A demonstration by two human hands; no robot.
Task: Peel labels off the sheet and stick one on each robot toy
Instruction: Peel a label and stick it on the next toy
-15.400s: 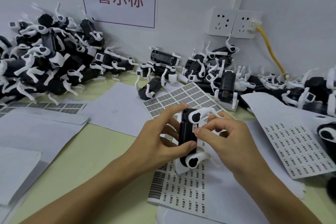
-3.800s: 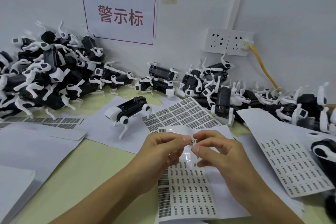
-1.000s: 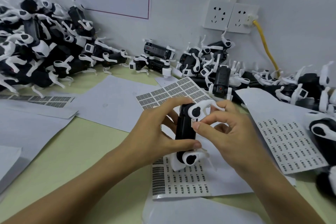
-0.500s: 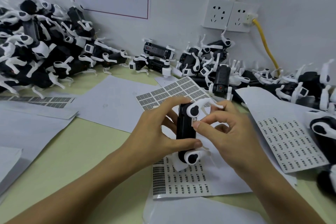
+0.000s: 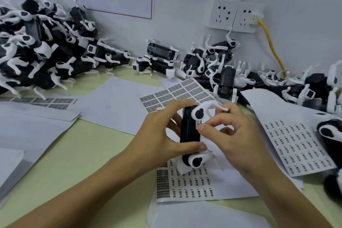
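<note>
Over the label sheet near the bench's front edge, the left hand grips an upended black robot toy while the right hand's thumb presses a small white label onto its side.

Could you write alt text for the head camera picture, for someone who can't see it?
Two hands hold a black-and-white robot toy upright over a label sheet; the left hand grips its body while the right hand presses a small label onto its side. Heaps of similar toys line the wall.
</note>
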